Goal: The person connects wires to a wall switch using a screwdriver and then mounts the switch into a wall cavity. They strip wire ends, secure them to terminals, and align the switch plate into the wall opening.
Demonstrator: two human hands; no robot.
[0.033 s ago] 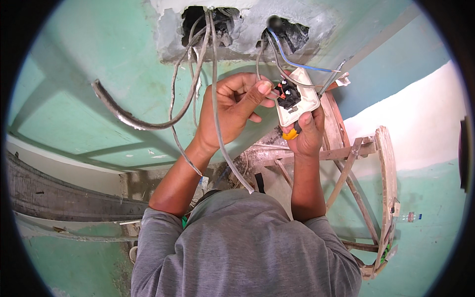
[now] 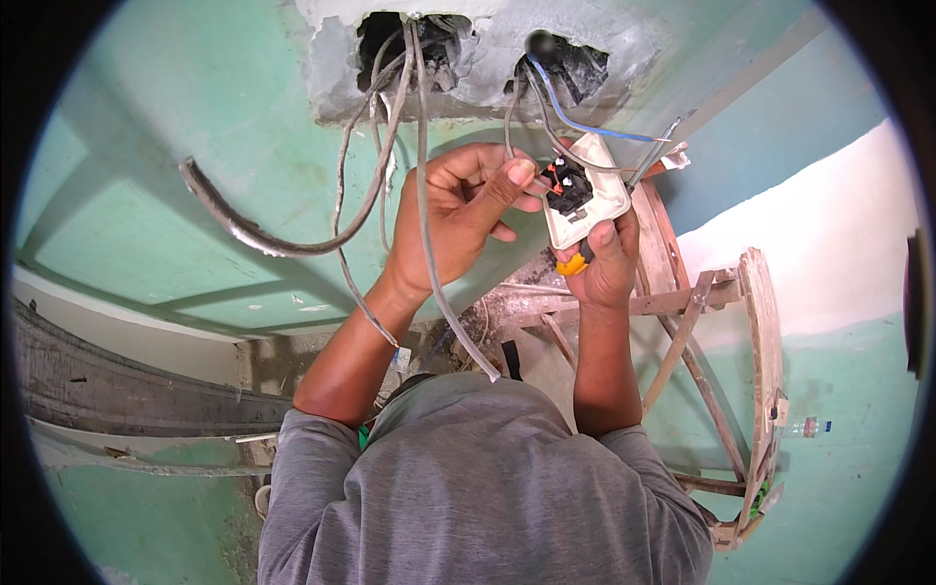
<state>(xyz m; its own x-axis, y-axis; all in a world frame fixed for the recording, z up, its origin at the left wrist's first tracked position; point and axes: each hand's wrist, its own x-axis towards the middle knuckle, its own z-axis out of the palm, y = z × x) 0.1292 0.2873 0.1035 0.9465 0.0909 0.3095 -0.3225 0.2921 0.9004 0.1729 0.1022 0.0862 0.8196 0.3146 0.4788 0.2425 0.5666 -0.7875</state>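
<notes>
**Both hands on a white socket plate below two wall openings**

The person's left hand was raised in front of the green wall, its fingers curled and its thumb pressed toward the black and red back of a white socket plate. Thumb and forefinger appeared to pinch a thin grey wire at the plate's left edge; whether the grip was firm could not be told. The right hand was closed around the lower end of the plate from below, the thumb lying on its white face, and a tool with a yellow and black handle showed inside the same fist, mostly hidden by the fingers.

The plate sat tilted, just under the right-hand opening of two rough holes broken into grey plaster. A blue wire and grey ones ran from that opening down to the plate's back. From the left-hand opening a bundle of grey cables hung down, passing across the left wrist and forearm; one thicker cable curved out to the left, its cut end free.

Below the hands stood a wooden frame of rough slats, spattered with plaster, against the white and green wall on the right. A small plastic bottle lay near the frame's far side. The person's grey shirt filled the lower middle of the view.
</notes>
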